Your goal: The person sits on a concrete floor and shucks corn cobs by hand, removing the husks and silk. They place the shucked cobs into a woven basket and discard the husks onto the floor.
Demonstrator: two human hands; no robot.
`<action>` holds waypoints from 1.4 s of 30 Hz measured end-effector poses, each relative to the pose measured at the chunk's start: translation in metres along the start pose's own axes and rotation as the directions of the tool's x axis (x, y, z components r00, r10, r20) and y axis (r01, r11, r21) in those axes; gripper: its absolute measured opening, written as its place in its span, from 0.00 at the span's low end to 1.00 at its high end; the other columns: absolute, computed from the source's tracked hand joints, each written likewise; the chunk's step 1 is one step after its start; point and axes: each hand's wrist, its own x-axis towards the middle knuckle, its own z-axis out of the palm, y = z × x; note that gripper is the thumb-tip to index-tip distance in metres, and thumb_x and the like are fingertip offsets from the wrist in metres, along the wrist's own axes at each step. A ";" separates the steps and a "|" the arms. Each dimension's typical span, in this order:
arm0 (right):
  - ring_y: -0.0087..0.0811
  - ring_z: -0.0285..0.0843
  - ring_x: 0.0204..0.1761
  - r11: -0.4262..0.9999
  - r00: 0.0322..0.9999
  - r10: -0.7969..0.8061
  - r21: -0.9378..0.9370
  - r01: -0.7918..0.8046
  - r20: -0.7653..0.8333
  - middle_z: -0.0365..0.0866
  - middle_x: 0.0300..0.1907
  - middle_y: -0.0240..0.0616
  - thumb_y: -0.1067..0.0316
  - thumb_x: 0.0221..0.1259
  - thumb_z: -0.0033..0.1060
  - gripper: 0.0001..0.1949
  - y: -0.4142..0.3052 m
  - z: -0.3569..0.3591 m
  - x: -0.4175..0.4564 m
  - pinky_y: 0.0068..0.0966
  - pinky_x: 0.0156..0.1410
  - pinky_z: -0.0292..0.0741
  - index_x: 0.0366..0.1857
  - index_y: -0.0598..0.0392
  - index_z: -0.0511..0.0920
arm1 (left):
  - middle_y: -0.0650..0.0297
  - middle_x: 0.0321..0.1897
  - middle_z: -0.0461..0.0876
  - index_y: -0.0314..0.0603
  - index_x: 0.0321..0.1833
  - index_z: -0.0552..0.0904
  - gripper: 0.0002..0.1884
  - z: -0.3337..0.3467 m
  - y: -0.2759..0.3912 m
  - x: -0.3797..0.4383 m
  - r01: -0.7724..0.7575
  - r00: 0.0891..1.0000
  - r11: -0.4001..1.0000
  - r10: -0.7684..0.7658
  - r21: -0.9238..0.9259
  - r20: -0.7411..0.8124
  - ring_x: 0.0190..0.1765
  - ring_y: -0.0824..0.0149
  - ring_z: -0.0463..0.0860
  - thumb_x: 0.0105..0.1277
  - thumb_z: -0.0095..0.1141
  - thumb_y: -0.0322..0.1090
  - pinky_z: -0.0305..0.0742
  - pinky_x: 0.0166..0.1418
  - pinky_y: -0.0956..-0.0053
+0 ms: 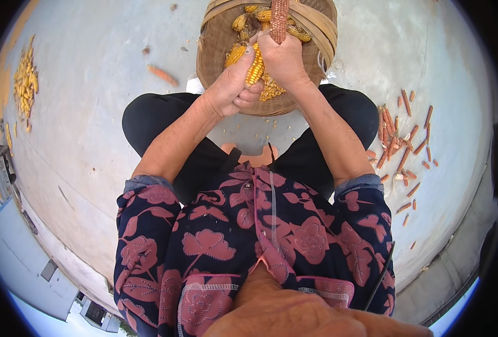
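Observation:
My left hand [238,84] is wrapped around a yellow ear of corn [255,67], thumb along its upper side. A bare reddish corncob [279,21] is gripped in my right hand [283,57], its far end pointing away from me. Both hands are close together over a woven bamboo basket [215,63] with a broad strap handle [312,21]. Inside the basket, several ears of corn [263,16] lie toward the far side. Loose kernels [272,88] are heaped at its near side, partly hidden by my hands.
A pile of stripped cobs [390,130] is scattered on the concrete floor [84,105] to my right. One orange cob [162,75] lies left of the basket. Farther left is a heap of yellow corn ears [25,84]. Part of an orange stool [255,159] shows between my legs.

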 end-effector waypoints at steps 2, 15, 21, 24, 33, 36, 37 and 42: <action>0.34 0.82 0.26 0.987 0.994 -0.095 -0.136 0.088 -0.045 0.82 0.21 0.43 0.62 0.67 0.57 0.16 0.006 0.004 0.001 0.35 0.37 0.77 0.25 0.64 0.81 | 0.72 0.18 0.66 0.43 0.42 0.73 0.31 -0.015 -0.004 0.004 0.124 0.970 0.953 -0.058 -0.276 0.236 0.13 0.85 0.59 0.79 0.37 0.69 0.51 0.11 0.91; 0.35 0.86 0.42 0.985 0.976 0.171 -0.012 -0.171 0.135 0.85 0.32 0.42 0.44 0.71 0.60 0.24 -0.020 -0.031 0.002 0.39 0.45 0.83 0.42 0.61 0.84 | 0.70 0.21 0.69 0.45 0.46 0.73 0.31 0.005 -0.001 -0.002 -0.126 0.983 0.965 0.152 0.228 -0.102 0.16 0.83 0.60 0.78 0.37 0.70 0.52 0.14 0.88; 0.48 0.88 0.43 0.771 0.991 -0.057 -0.626 0.121 0.122 0.88 0.37 0.53 0.46 0.68 0.64 0.24 -0.026 -0.057 -0.008 0.41 0.52 0.80 0.47 0.61 0.84 | 0.68 0.25 0.73 0.43 0.48 0.75 0.30 -0.005 0.022 -0.012 -0.348 0.904 0.894 0.400 0.284 -0.152 0.21 0.82 0.65 0.79 0.39 0.67 0.58 0.19 0.88; 0.40 0.88 0.45 0.714 0.984 -0.054 -0.682 0.156 0.169 0.89 0.44 0.49 0.47 0.73 0.61 0.24 -0.027 -0.068 -0.021 0.35 0.52 0.81 0.54 0.62 0.83 | 0.68 0.29 0.75 0.42 0.51 0.76 0.30 -0.008 0.024 -0.015 -0.386 0.911 0.909 0.403 0.157 -0.091 0.25 0.82 0.69 0.79 0.40 0.67 0.62 0.22 0.88; 0.23 0.83 0.37 0.978 0.874 0.207 -0.104 -0.179 0.439 0.85 0.37 0.36 0.53 0.76 0.51 0.21 -0.050 -0.046 -0.030 0.22 0.41 0.81 0.52 0.63 0.80 | 0.71 0.25 0.74 0.42 0.50 0.80 0.30 -0.001 0.027 -0.024 -0.222 0.966 0.861 0.259 0.458 -0.020 0.21 0.84 0.69 0.81 0.38 0.64 0.62 0.20 0.88; 0.21 0.82 0.39 0.961 0.835 0.241 0.000 -0.277 0.494 0.82 0.40 0.35 0.54 0.76 0.49 0.19 -0.055 -0.045 -0.012 0.22 0.45 0.81 0.51 0.61 0.79 | 0.71 0.24 0.73 0.43 0.47 0.79 0.29 0.002 0.043 -0.024 -0.241 0.934 0.634 0.357 0.735 -0.002 0.21 0.83 0.69 0.81 0.37 0.64 0.61 0.19 0.87; 0.21 0.82 0.40 0.947 0.820 0.250 0.046 -0.317 0.515 0.82 0.41 0.35 0.54 0.76 0.49 0.19 -0.052 -0.046 -0.005 0.21 0.46 0.81 0.51 0.61 0.79 | 0.71 0.24 0.73 0.43 0.46 0.79 0.29 0.005 0.057 -0.027 -0.228 0.939 0.589 0.345 0.775 0.014 0.21 0.83 0.69 0.81 0.37 0.64 0.61 0.20 0.87; 0.20 0.78 0.37 0.939 0.850 0.189 0.164 -0.303 0.491 0.81 0.39 0.34 0.59 0.77 0.44 0.16 -0.048 -0.047 0.006 0.20 0.45 0.79 0.51 0.60 0.77 | 0.71 0.24 0.74 0.43 0.42 0.79 0.30 0.009 0.071 -0.015 -0.227 0.921 0.476 0.389 0.850 0.027 0.22 0.83 0.70 0.81 0.37 0.64 0.61 0.20 0.86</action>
